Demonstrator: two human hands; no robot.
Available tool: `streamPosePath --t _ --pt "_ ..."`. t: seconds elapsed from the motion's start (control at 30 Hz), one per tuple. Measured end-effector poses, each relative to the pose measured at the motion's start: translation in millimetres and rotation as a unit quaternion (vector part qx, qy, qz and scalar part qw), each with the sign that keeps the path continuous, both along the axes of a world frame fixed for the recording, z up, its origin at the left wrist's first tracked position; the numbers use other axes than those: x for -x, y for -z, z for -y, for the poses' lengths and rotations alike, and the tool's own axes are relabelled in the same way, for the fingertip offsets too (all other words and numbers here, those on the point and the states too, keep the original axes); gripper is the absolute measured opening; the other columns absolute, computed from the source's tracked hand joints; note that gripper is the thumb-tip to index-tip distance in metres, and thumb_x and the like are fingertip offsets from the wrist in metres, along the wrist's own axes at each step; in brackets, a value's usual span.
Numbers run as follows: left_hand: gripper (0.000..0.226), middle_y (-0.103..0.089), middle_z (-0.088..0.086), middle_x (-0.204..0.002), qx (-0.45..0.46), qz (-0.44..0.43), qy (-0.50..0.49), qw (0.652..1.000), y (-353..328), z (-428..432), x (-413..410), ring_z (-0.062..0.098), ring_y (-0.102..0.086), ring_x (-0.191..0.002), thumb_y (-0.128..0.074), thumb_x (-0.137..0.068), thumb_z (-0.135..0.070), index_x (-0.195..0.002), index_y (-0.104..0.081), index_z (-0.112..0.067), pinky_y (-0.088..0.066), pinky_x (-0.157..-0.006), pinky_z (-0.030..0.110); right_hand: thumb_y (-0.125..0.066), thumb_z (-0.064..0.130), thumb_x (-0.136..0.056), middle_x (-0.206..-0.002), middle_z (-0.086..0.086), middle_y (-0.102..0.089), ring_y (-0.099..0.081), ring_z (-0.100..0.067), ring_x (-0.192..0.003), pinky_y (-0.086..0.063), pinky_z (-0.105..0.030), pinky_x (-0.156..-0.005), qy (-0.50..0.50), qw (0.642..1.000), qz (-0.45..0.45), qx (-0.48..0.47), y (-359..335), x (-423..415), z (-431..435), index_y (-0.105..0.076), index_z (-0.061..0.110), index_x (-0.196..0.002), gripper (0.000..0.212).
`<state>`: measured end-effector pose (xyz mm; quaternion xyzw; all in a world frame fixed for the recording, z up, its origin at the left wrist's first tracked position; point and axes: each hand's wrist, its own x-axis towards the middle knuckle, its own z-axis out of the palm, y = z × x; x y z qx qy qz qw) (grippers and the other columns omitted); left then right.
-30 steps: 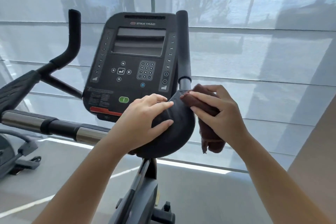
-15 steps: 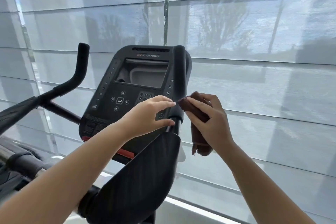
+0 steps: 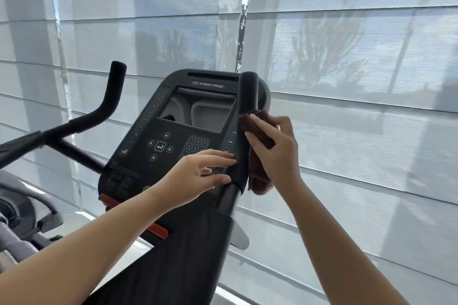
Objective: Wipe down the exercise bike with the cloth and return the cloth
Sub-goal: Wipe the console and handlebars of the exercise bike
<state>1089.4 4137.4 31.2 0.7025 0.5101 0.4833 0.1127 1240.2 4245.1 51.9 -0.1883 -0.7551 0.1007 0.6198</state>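
The exercise bike's black console [image 3: 178, 131] with a screen and keypad faces me in the middle of the view. Its right upright handlebar grip [image 3: 247, 96] rises in front of the console's right edge. My right hand [image 3: 275, 151] holds a dark brown cloth [image 3: 260, 176] and presses it against the right side of that grip; the cloth's lower end hangs below my palm. My left hand [image 3: 198, 173] touches the grip's left side with straight fingers and thumb, just above where the foam ends. A black armrest pad [image 3: 173, 255] fills the lower middle.
The left handlebar [image 3: 109, 104] curves up at the left. Part of another machine [image 3: 24, 218] shows at the lower left. White window blinds [image 3: 347, 82] span the whole background behind the bike.
Both hands have climbed from the armrest pad up the right handlebar grip, the cloth sliding upward along it. The camera has tilted up, so the console sits lower in view.
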Motion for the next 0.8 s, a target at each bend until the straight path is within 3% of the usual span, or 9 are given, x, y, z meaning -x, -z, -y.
streamPosePath --t 0.13,0.23,0.43,0.57,0.63,0.73,0.8 --pt "0.037 -0.059 -0.003 -0.121 0.018 0.107 0.046 0.993 1 0 -4 0.003 -0.057 -0.109 -0.067 -0.071 -0.020 -0.108 -0.066 -0.017 -0.047 -0.085 0.016 -0.069 0.018 -0.077 -0.097 0.011 -0.050 -0.052 0.008 -0.091 -0.036 -0.002 -0.081 -0.054 0.997 0.008 0.047 52 -21 25 -0.064 0.024 -0.115 0.039" --pt "0.039 -0.060 -0.004 -0.121 0.043 0.156 0.062 0.985 3 2 -5 0.003 -0.057 -0.109 -0.067 -0.068 -0.019 -0.108 -0.066 -0.015 -0.047 -0.082 0.015 -0.068 0.020 -0.078 -0.100 0.004 -0.051 -0.051 0.010 -0.094 -0.035 -0.002 -0.084 -0.053 0.998 0.027 0.015 29 -20 18 -0.065 0.022 -0.114 0.036" --pt "0.035 -0.062 -0.008 -0.119 0.069 0.185 0.058 0.979 5 6 -3 0.006 -0.060 -0.106 -0.067 -0.073 -0.010 -0.107 -0.065 -0.017 -0.049 -0.081 0.018 -0.067 0.015 -0.083 -0.116 0.002 -0.045 -0.050 -0.010 -0.108 -0.035 -0.011 -0.098 0.001 0.997 -0.063 -0.050 -55 22 -21 -0.063 0.014 -0.118 0.035" --pt "0.034 -0.063 -0.003 -0.118 0.072 0.196 0.063 0.976 8 8 -3 0.010 -0.062 -0.103 -0.063 -0.079 0.003 -0.112 -0.063 -0.006 -0.050 -0.077 0.018 -0.069 0.012 -0.081 -0.114 -0.001 -0.048 -0.053 -0.016 -0.106 -0.041 -0.018 -0.097 -0.012 0.997 -0.067 -0.040 -21 19 -19 -0.063 0.015 -0.118 0.038" --pt "0.033 -0.065 -0.004 -0.115 0.071 0.201 0.062 0.975 6 8 -3 0.009 -0.063 -0.102 -0.063 -0.079 0.003 -0.111 -0.064 -0.005 -0.050 -0.076 0.018 -0.069 0.013 -0.080 -0.114 -0.001 -0.049 -0.053 -0.012 -0.107 -0.041 -0.019 -0.097 -0.020 0.998 -0.048 -0.026 12 9 -11 -0.063 0.016 -0.118 0.038" --pt "0.031 -0.068 -0.008 -0.109 0.072 0.209 0.063 0.973 4 8 -3 0.009 -0.064 -0.099 -0.065 -0.077 0.002 -0.106 -0.067 -0.010 -0.050 -0.075 0.017 -0.066 0.018 -0.079 -0.111 0.001 -0.050 -0.048 0.005 -0.106 -0.037 -0.011 -0.095 -0.031 0.999 -0.017 -0.014 35 -1 -2 -0.064 0.019 -0.116 0.037" --pt "0.032 -0.068 -0.011 -0.109 0.074 0.216 0.066 0.971 5 8 -3 0.008 -0.064 -0.099 -0.066 -0.075 -0.002 -0.105 -0.067 -0.011 -0.051 -0.075 0.017 -0.068 0.018 -0.079 -0.113 0.000 -0.050 -0.049 0.002 -0.105 -0.037 -0.012 -0.095 -0.028 0.999 0.000 -0.028 26 -4 -4 -0.065 0.018 -0.114 0.035"
